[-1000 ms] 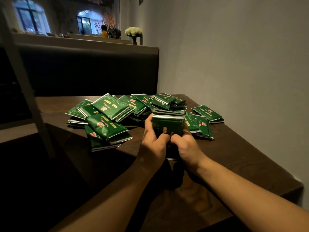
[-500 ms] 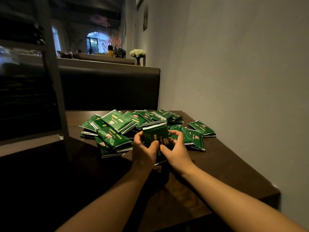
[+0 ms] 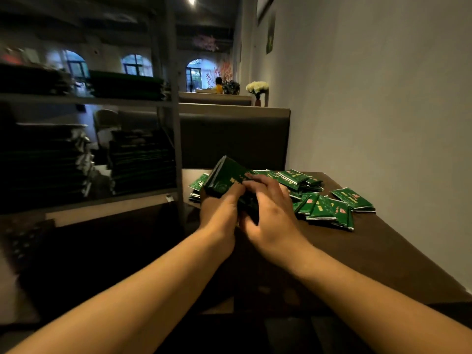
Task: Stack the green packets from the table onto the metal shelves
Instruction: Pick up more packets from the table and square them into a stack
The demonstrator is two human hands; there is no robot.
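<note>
A bundle of green packets [image 3: 224,178] is lifted above the table's left edge, left hand [image 3: 219,208] and right hand [image 3: 270,213] curling their fingers around it. Dark stacks already fill the metal shelves [image 3: 89,100] to the left, while loose packets [image 3: 329,205] along the table's far edge remain, so I'd judge it partway done.

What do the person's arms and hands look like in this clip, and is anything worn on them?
Both forearms are bare up to the frame edge, with no sleeves in view. The left hand and the right hand carry no gloves, and no watch, bracelet or ring shows on the visible sides. The dim light and slight blur hide finer details such as nails.
</note>
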